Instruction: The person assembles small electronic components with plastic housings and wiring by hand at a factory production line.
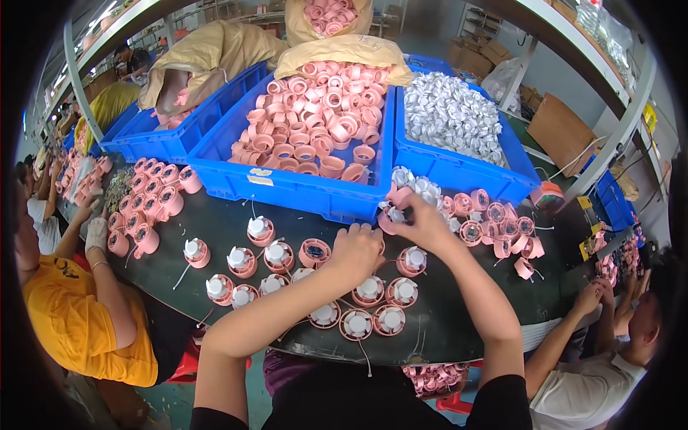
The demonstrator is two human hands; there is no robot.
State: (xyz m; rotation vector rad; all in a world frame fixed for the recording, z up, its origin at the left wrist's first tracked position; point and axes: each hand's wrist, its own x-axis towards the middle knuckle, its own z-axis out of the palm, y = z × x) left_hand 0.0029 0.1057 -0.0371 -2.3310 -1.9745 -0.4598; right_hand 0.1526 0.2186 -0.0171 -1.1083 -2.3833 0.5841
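Observation:
My right hand reaches up to the front of the middle bin, its thumb and fingers pinched round a small white fan blade. Lower and to the left, my left hand is curled palm-down over the rows on the table. A round pink housing shows partly beside its fingers; the hand covers the rest. Around my forearms stand several pink housings topped with white fan blades, some with thin wires. One pink housing without a blade shows its dark inside.
Blue bins hold pink rings and white blades. More pink housings lie in groups at left and right on the dark table. A co-worker in yellow sits left, another right. A shelf post rises at right.

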